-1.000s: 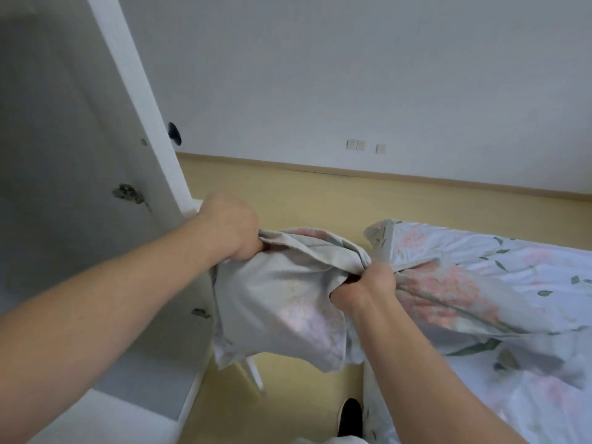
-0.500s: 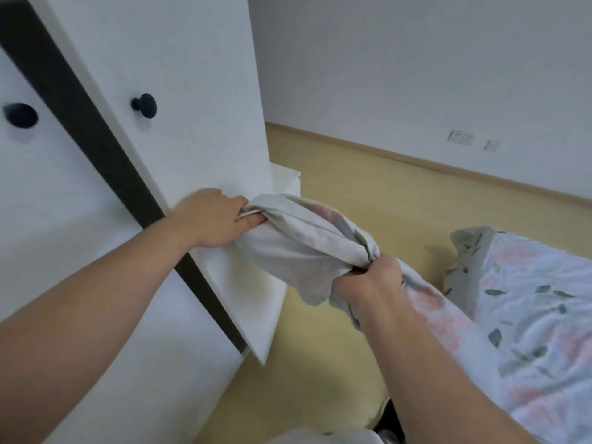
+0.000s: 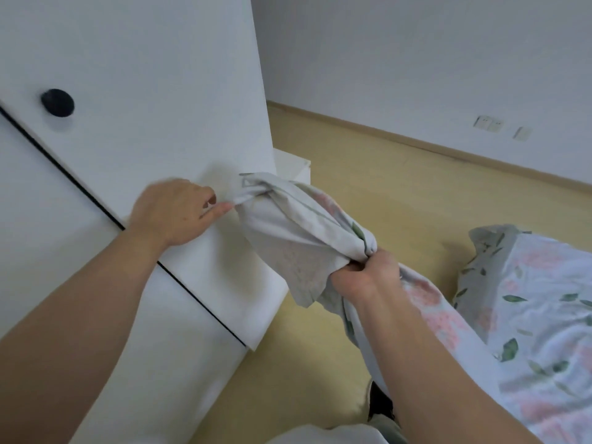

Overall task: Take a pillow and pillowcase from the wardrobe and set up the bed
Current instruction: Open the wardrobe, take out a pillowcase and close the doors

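A floral pillowcase [image 3: 288, 225], grey-white with pink flowers and green leaves, is bunched and stretched between my two hands in front of the white wardrobe [image 3: 160, 123]. My right hand [image 3: 362, 274] grips the gathered middle of it, and the rest trails down to the lower right. My left hand [image 3: 174, 213] lies against the wardrobe door with fingers extended, fingertips pinching the pillowcase's upper corner. The wardrobe doors look closed, with only a thin dark seam between them. The bed [image 3: 538, 331], under matching floral bedding, is at the right. No pillow is visible.
A black round knob [image 3: 57, 102] sits on the wardrobe door. A low white unit [image 3: 293, 166] stands behind the wardrobe's corner. Yellow wood floor [image 3: 384, 193] runs between wardrobe and bed. Wall sockets [image 3: 488, 124] are on the far wall. My dark shoe [image 3: 379, 402] is below.
The wardrobe door has swung from open to closed under my left hand. My view turned left, and the pillowcase moved away from the bed toward the wardrobe.
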The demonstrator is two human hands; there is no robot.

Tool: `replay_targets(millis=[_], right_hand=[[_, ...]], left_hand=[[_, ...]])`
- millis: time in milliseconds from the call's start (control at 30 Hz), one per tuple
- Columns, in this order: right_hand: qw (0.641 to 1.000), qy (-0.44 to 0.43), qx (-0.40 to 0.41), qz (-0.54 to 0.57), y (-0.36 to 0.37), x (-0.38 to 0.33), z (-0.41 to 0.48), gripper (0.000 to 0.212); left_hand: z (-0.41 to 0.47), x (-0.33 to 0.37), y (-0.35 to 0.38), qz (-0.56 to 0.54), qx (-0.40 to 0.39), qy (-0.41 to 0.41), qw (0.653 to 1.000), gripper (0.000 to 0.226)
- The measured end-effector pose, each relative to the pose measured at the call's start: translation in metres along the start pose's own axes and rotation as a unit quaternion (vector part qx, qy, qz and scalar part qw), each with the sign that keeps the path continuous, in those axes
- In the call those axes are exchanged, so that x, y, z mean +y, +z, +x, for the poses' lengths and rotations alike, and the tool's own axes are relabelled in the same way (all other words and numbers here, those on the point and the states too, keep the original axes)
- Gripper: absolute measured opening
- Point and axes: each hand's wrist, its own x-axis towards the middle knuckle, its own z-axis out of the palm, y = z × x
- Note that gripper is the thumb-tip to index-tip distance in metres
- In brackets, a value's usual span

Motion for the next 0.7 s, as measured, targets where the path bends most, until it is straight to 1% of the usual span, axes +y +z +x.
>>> replay_targets(millis=[133, 200, 300, 367, 400, 433, 467, 500, 533, 567, 600, 633, 700], right_hand=[[1.000, 0.023, -0.004, -0.007, 0.019, -0.022, 0.020, 0.029], [0.999, 0.042, -0.001, -0.013, 0.027, -0.033, 0.035, 0.029], [0.997, 0.069, -0.005, -0.025, 0.036, -0.045, 0.053, 0.037], [0.996, 0.082, -0.020, -0.040, 0.046, -0.058, 0.061, 0.041], [0.994, 0.092, -0.026, -0.043, 0.050, -0.064, 0.064, 0.040], [0.993, 0.100, -0.035, -0.049, 0.056, -0.071, 0.065, 0.038], [0.991, 0.108, -0.043, -0.059, 0.062, -0.079, 0.065, 0.037], [0.991, 0.112, -0.044, -0.064, 0.068, -0.088, 0.066, 0.037], [0.990, 0.114, -0.045, -0.071, 0.073, -0.097, 0.066, 0.039], [0.990, 0.111, -0.043, -0.081, 0.079, -0.107, 0.067, 0.041], [0.989, 0.106, -0.045, -0.093, 0.084, -0.119, 0.066, 0.041], [0.988, 0.101, -0.053, -0.105, 0.088, -0.126, 0.065, 0.040], [0.986, 0.099, -0.062, -0.119, 0.093, -0.151, 0.065, 0.041]], left_hand=[[0.006, -0.009, 0.010, 0.021, 0.001, -0.038, 0.999, 0.061], [0.010, -0.010, 0.012, 0.019, -0.003, -0.073, 0.997, 0.058], [0.019, -0.005, 0.008, 0.007, -0.019, -0.150, 0.989, 0.050], [0.032, 0.006, 0.000, 0.003, -0.053, -0.222, 0.974, 0.042], [0.038, 0.013, -0.003, -0.022, -0.070, -0.263, 0.962, 0.037], [0.046, 0.025, -0.007, -0.071, -0.074, -0.300, 0.949, 0.035], [0.055, 0.038, -0.010, -0.147, -0.062, -0.322, 0.933, 0.036], [0.067, 0.054, -0.014, -0.235, -0.031, -0.326, 0.915, 0.040], [0.079, 0.072, -0.018, -0.323, 0.002, -0.331, 0.886, 0.044], [0.094, 0.091, -0.024, -0.408, 0.026, -0.343, 0.846, 0.047], [0.111, 0.111, -0.029, -0.483, 0.036, -0.370, 0.793, 0.050], [0.124, 0.127, -0.033, -0.548, 0.030, -0.405, 0.732, 0.054], [0.151, 0.160, -0.032, -0.634, -0.001, -0.488, 0.600, 0.064]])
